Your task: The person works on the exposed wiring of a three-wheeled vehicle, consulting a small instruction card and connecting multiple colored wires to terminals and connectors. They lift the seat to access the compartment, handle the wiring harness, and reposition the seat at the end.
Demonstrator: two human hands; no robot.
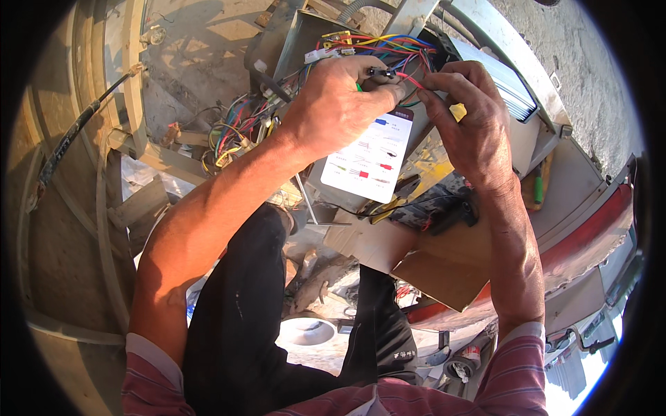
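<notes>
Near the top centre, my left hand pinches a small black connector between thumb and fingers. My right hand faces it, closed on a thin red wire that runs toward the connector. A bit of yellow material shows at the right hand's curled fingers; I cannot tell whether it is held. Below the hands lies a white rounded panel with small pictures of wires and plugs. Behind them, a bundle of coloured wires with white and yellow plugs fills an open metal box.
Another tangle of wires hangs left of the box. Wooden framing stands at the left. A cardboard flap and a T-shaped metal rod lie nearer my knees. A white bowl-like thing rests between my legs. A green-handled tool is at the right.
</notes>
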